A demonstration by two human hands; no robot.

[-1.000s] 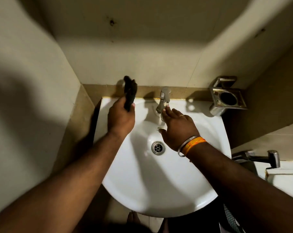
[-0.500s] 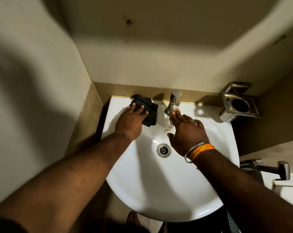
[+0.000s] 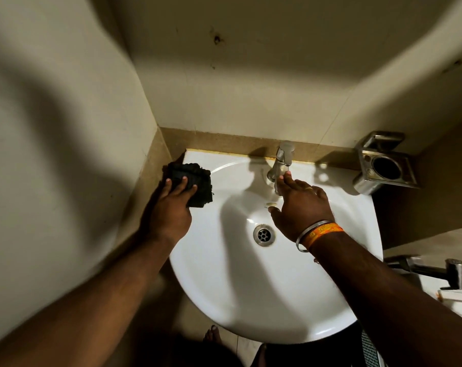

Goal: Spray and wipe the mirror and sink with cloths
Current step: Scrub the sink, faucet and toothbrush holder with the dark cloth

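- Cream tiled walls (image 3: 251, 75) close in on a corner, with a brown strip running behind the basin; light is dim and shadows fall across the bowl.
- White sink (image 3: 251, 300) fills the middle of the view, its drain (image 3: 263, 235) near centre. No mirror or spray bottle shows in this view.
- At about 10 o'clock on the rim the left hand (image 3: 171, 210) presses a dark cloth (image 3: 195, 181) flat, fingers straight and slightly spread over it, not curled round it.
- At about 1 o'clock the right hand (image 3: 298, 205) reaches to the tap (image 3: 280, 165), fingers straight and close together, tips touching or just beside the spout; I cannot tell if it grips.
- A metal holder (image 3: 383, 165) sits on the wall at 2 o'clock, well apart from the hands.
- A small pale bit (image 3: 272, 204) lies in the bowl just below the spout.
- To do this wipe well, I judge the cloth should keep flat under an even palm, follow the rim round the clock face, then work inward to the drain.
- The corner by the wall and the tap base likely need a folded edge pushed in.
- The pale bit should be swept down last.
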